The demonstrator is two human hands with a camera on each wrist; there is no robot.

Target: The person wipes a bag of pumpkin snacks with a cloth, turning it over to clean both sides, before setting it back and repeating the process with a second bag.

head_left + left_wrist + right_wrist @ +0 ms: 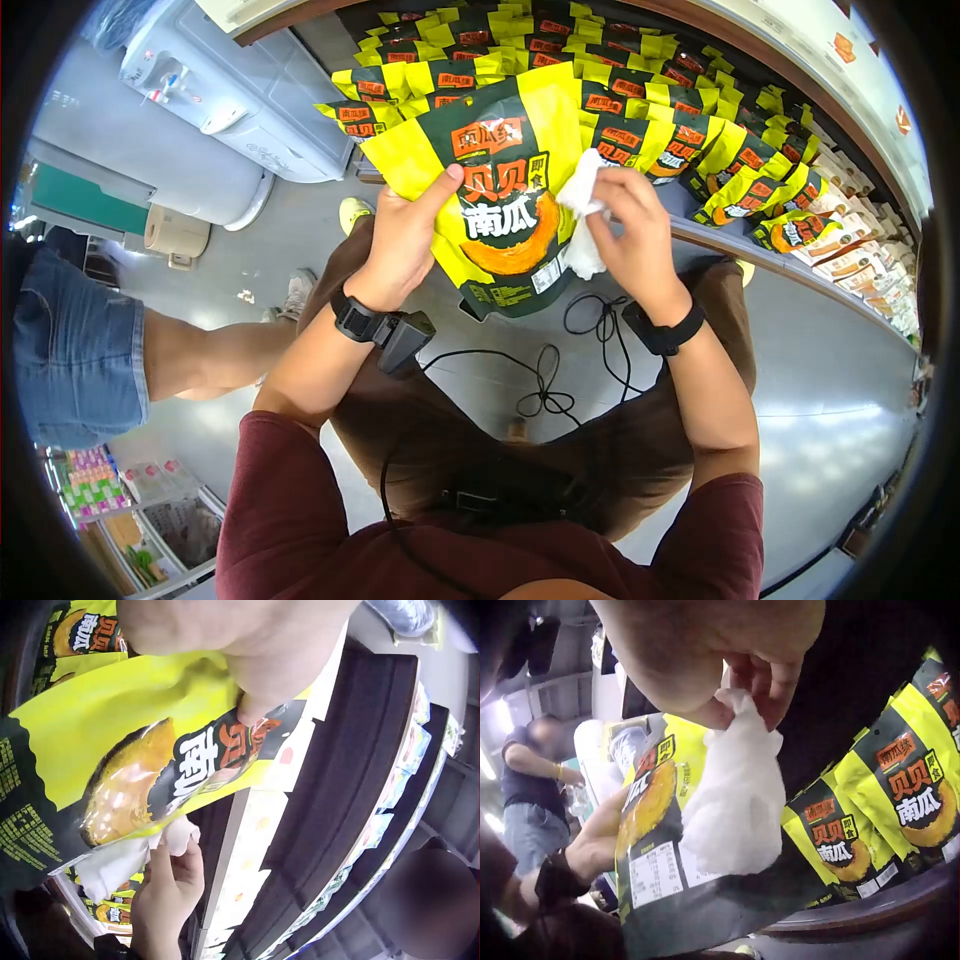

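Note:
My left hand (405, 235) grips the left edge of a yellow and dark green snack pouch (500, 190), thumb across its printed front. The pouch is held up in front of the shelf, with a pumpkin slice pictured on it. At its right edge my right hand (635, 235) pinches a crumpled white tissue (583, 255) between thumb and fingers. In the right wrist view the tissue (735, 795) hangs down over the pouch's side, next to a white printed table. The left wrist view shows the tissue (112, 866) along the pouch's lower edge.
Rows of matching pouches (690, 140) fill the shelf ahead, with paler packs (870, 260) at its right end. A water dispenser (230, 90) stands at the far left. Another person's leg (210, 350) is close on the left. Black cables (545, 390) lie on the floor between my legs.

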